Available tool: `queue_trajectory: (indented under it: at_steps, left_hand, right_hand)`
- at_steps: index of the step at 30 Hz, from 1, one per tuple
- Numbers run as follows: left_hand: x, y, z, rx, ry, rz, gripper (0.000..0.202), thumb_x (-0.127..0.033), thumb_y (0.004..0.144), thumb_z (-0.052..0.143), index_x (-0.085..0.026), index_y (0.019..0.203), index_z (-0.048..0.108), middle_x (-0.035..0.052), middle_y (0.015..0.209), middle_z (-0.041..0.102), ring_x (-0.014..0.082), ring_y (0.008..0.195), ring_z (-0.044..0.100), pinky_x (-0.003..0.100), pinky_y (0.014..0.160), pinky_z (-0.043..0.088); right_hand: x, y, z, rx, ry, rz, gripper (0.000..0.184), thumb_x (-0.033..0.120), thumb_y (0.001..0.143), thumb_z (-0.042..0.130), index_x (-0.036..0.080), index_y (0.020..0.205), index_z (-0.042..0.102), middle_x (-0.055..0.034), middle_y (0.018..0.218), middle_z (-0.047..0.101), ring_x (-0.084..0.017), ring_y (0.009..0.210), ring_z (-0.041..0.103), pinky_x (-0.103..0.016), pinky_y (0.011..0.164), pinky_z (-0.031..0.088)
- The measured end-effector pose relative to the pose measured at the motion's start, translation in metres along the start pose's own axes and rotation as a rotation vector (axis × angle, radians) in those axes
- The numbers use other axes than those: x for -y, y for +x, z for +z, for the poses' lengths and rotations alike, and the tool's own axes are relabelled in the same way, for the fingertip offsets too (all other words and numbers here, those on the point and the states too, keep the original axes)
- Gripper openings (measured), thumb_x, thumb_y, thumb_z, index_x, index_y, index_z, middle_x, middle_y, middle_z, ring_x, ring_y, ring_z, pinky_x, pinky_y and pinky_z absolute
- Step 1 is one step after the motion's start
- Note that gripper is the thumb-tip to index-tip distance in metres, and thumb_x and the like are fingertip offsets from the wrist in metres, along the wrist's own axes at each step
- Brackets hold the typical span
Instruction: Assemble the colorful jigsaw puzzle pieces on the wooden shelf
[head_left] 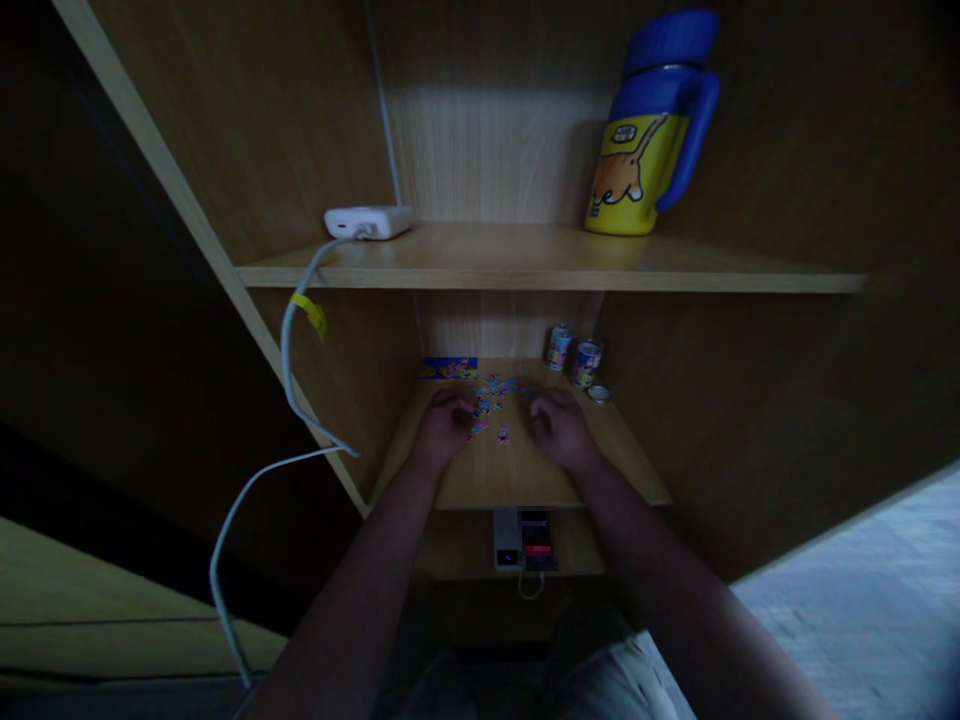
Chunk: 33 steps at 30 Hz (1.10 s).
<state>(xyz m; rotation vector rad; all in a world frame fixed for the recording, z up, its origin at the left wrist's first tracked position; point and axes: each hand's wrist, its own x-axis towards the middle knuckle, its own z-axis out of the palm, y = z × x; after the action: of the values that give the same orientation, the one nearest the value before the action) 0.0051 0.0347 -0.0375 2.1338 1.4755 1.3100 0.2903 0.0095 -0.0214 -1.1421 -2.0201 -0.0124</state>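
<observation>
Both hands palm-down on lower shelf [517, 480], left hand [444, 425] and right hand [559, 428] flanking scattered puzzle pieces [491, 395], fingers curled over them, grip cannot be told, two small cans [574, 355] at 1 o'clock of right hand, blue-yellow jug [649, 130] at 12 o'clock on upper shelf.

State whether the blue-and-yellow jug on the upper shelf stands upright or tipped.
Upright: the blue-and-yellow plastic jug rests base-down on the upper wooden shelf, its blue lid on top.
</observation>
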Motion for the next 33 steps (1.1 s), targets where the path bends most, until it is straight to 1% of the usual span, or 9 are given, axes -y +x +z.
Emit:
queue_trajectory:
  at_steps: [3, 6, 9, 12, 16, 20, 25, 30, 33]
  left_hand:
    - [-0.001, 0.0, 0.001, 0.072, 0.05, 0.068, 0.027, -0.041, 0.109, 0.075, -0.017, 0.123, 0.074, 0.0096, 0.125, 0.075, 0.0249, 0.11, 0.074, 0.047, 0.099, 0.065]
    - [-0.003, -0.001, 0.001, 0.109, 0.086, 0.103, 0.026, -0.041, 0.109, 0.075, -0.017, 0.119, 0.075, 0.0091, 0.123, 0.076, 0.0246, 0.109, 0.074, 0.047, 0.1, 0.064]
    - [-0.006, -0.002, 0.0, 0.121, 0.109, 0.113, 0.022, -0.04, 0.108, 0.077, -0.018, 0.11, 0.077, 0.008, 0.118, 0.077, 0.0241, 0.109, 0.073, 0.047, 0.102, 0.063]
    - [-0.01, -0.003, -0.001, 0.125, 0.118, 0.114, 0.016, -0.034, 0.102, 0.083, -0.019, 0.099, 0.079, 0.0078, 0.112, 0.078, 0.0245, 0.109, 0.073, 0.047, 0.103, 0.062]
    - [-0.016, -0.002, -0.001, 0.127, 0.13, 0.107, 0.012, -0.03, 0.098, 0.086, -0.019, 0.096, 0.081, 0.0074, 0.112, 0.079, 0.0249, 0.109, 0.074, 0.047, 0.104, 0.061]
    - [-0.02, -0.002, -0.002, 0.117, 0.149, 0.096, 0.006, -0.029, 0.092, 0.09, -0.026, 0.09, 0.085, 0.0068, 0.112, 0.08, 0.027, 0.113, 0.074, 0.044, 0.108, 0.059]
    - [-0.021, -0.003, -0.002, 0.143, 0.179, 0.097, 0.009, -0.031, 0.095, 0.088, -0.024, 0.091, 0.083, 0.0078, 0.115, 0.079, 0.0268, 0.114, 0.073, 0.045, 0.108, 0.058]
    - [-0.019, -0.002, -0.003, 0.204, 0.211, 0.127, 0.021, -0.039, 0.105, 0.08, -0.019, 0.103, 0.077, 0.0086, 0.121, 0.077, 0.0268, 0.119, 0.071, 0.051, 0.11, 0.057]
    - [-0.019, -0.002, -0.004, 0.229, 0.213, 0.151, 0.023, -0.041, 0.107, 0.077, -0.018, 0.109, 0.077, 0.0091, 0.124, 0.076, 0.0265, 0.118, 0.071, 0.051, 0.109, 0.059]
  right_hand:
    - [0.011, 0.001, 0.003, 0.124, 0.12, -0.278, 0.021, 0.007, 0.092, 0.063, 0.025, 0.093, 0.074, -0.0056, 0.101, 0.074, -0.027, 0.105, 0.066, -0.043, 0.104, 0.05]
    - [0.02, 0.0, 0.005, 0.191, 0.108, -0.362, 0.023, 0.008, 0.094, 0.065, 0.026, 0.1, 0.078, -0.0047, 0.103, 0.076, -0.027, 0.104, 0.066, -0.045, 0.102, 0.052]
    - [0.022, 0.0, 0.007, 0.226, 0.089, -0.37, 0.023, 0.01, 0.096, 0.068, 0.026, 0.107, 0.08, -0.0044, 0.106, 0.079, -0.026, 0.103, 0.068, -0.044, 0.099, 0.054]
    - [0.019, 0.0, 0.009, 0.224, 0.09, -0.353, 0.024, 0.009, 0.097, 0.068, 0.026, 0.108, 0.081, -0.004, 0.11, 0.082, -0.026, 0.105, 0.07, -0.045, 0.102, 0.055]
    - [0.015, 0.0, 0.012, 0.21, 0.074, -0.32, 0.024, 0.006, 0.096, 0.069, 0.024, 0.106, 0.081, -0.0043, 0.109, 0.083, -0.026, 0.105, 0.073, -0.045, 0.103, 0.056]
    - [0.014, 0.0, 0.012, 0.202, 0.06, -0.296, 0.023, 0.007, 0.097, 0.07, 0.024, 0.104, 0.083, -0.0057, 0.109, 0.083, -0.027, 0.106, 0.073, -0.045, 0.103, 0.057]
    - [0.014, 0.0, 0.014, 0.205, 0.053, -0.275, 0.025, 0.006, 0.096, 0.07, 0.023, 0.106, 0.083, -0.0058, 0.113, 0.084, -0.027, 0.107, 0.073, -0.045, 0.105, 0.056]
    - [0.013, 0.001, 0.015, 0.226, 0.031, -0.262, 0.024, 0.008, 0.098, 0.069, 0.022, 0.109, 0.085, -0.0067, 0.114, 0.085, -0.026, 0.111, 0.074, -0.044, 0.108, 0.056]
    - [0.012, 0.0, 0.017, 0.22, 0.018, -0.256, 0.024, 0.009, 0.099, 0.068, 0.022, 0.111, 0.085, -0.0072, 0.114, 0.085, -0.026, 0.109, 0.075, -0.044, 0.107, 0.057]
